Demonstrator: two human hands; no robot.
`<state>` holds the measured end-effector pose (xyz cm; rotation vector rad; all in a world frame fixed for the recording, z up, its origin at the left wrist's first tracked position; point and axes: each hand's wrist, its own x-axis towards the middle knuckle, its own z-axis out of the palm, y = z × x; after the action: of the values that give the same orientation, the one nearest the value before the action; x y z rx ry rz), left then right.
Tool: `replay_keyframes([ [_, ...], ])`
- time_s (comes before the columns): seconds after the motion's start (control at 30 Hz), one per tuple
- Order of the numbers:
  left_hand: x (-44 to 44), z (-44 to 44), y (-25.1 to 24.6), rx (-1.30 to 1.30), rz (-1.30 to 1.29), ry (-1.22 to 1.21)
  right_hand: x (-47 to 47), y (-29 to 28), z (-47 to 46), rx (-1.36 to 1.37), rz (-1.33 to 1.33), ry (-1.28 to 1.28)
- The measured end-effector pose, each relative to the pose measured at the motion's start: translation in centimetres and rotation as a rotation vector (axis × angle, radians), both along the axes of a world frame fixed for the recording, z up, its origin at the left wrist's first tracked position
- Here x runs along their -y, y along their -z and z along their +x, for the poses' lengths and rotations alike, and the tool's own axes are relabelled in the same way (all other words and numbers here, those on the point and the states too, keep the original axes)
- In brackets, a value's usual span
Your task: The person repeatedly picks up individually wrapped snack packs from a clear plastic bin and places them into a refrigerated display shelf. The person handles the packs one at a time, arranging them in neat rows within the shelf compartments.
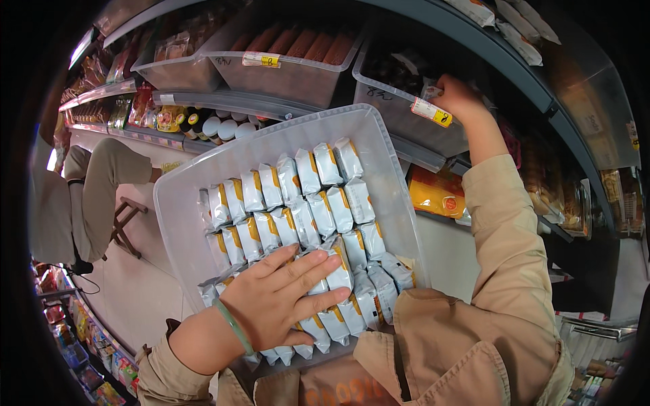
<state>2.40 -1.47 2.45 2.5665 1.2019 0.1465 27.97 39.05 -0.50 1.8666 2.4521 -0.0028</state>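
Note:
A translucent plastic bin (175, 190) sits tilted in front of my body, lined with rows of small silver-white packets (306, 170) with yellow-orange ends. My left hand (277, 292), wearing a pale green bangle (234, 325), lies palm down across the lower packets, fingers spread. One packet (341, 266) stands higher than its neighbours at the fingertips. My right hand (459, 96) reaches over the front edge of a shelf bin (381, 109) holding dark items. Its fingers are bent beside a small clear wrapper (431, 91); whether they grip it is not visible.
Another shelf bin (279, 76) holds brown cylindrical goods. White-lidded jars (227, 129) stand on the lower shelf. At left a person in grey trousers (109, 167) is beside a wooden folding stool (124, 228). A yellow-and-red package (436, 193) lies low on the right. Shelf edging (579, 147) curves past my right arm.

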Motion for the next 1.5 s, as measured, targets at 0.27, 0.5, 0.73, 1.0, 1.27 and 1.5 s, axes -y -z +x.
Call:
replay_keyframes([
  [0.27,0.0,0.2,0.1,-0.058,0.034,-0.002,4.3,-2.4,1.8,-0.324,0.334,-0.293],
  [0.5,0.0,0.2,0.2,-0.048,0.036,-0.002,17.3,-7.0,2.2,-0.685,0.383,-0.93],
  [0.73,0.1,0.0,0.2,-0.06,0.061,0.018,23.2,-7.0,-1.5,-0.373,-0.106,-1.279],
  [1.0,0.4,0.4,0.2,-0.056,0.026,-0.025,23.6,-4.6,-2.6,-0.492,-0.448,-1.26],
  [1.27,0.0,0.3,-0.1,-0.027,-0.004,-0.015,23.7,-4.0,-3.1,-0.51,-0.504,-1.042],
  [1.5,-1.2,0.5,-1.3,-0.128,0.192,0.142,24.1,-2.8,-4.2,-0.632,-0.591,-1.093],
])
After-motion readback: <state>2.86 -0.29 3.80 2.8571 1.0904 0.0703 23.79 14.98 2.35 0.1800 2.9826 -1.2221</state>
